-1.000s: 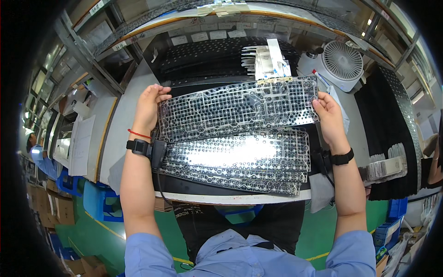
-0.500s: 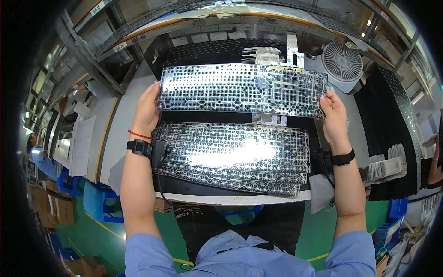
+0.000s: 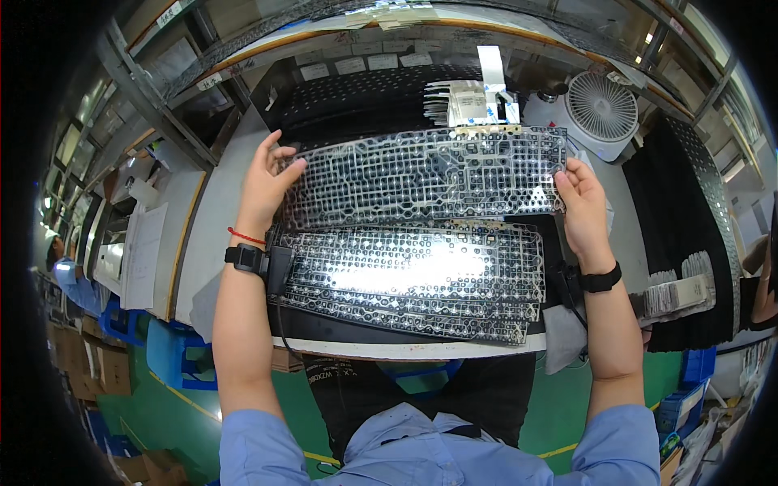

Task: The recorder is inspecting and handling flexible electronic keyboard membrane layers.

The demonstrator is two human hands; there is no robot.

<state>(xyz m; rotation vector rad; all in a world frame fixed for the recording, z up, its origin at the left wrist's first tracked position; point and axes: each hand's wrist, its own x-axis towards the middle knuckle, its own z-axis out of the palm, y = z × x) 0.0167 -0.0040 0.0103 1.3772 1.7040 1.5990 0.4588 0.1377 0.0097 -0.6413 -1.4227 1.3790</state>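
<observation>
A clear keyboard membrane sheet, printed with pale traces and dark dots, is tilted above the bench, its left end lower than its right. My right hand pinches its right edge, thumb on top and fingers behind. Beside the left end is my left hand, fingers spread and thumb pointing at the sheet's corner; any slight contact there is unclear. From the sheet's far edge a white ribbon tail sticks up. Nearer me lies a fanned stack of similar membrane sheets, with bright glare across its middle.
Behind the held sheet are dark perforated sheets and a bundle of white tails. A white fan stands at the back right. Another dark stack with white tails lies to the right. Overhead runs a shelf.
The sheet's left end has dropped and shifted slightly right, so the sheet now slants. My left hand has loosened and its fingers have spread. My right hand keeps its hold.
</observation>
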